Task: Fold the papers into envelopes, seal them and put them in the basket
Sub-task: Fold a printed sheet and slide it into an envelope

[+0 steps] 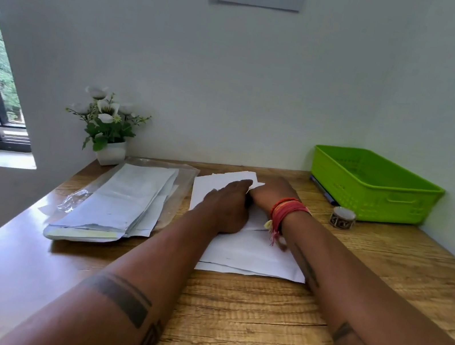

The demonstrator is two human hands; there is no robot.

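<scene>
Mid-frame, the paper (251, 254) is pressed flat by the left hand (227, 208), fingers straight; right hand (269, 193) fingers probably pinch the far edge, partly hidden. Edges should be matched before creasing.

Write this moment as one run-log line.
stage: folding | left hand: pressing white paper | right hand: on paper's far fold | green basket: no envelopes visible

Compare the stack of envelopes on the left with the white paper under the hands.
The stack of envelopes lies untouched on clear plastic, left of the hands; the white paper sits mid-table with the left hand and right hand on it. The stack is long, narrow and greyish, with a yellowish strip at its near end; the paper is broader and plain white. Both lie on the wooden table.
</scene>
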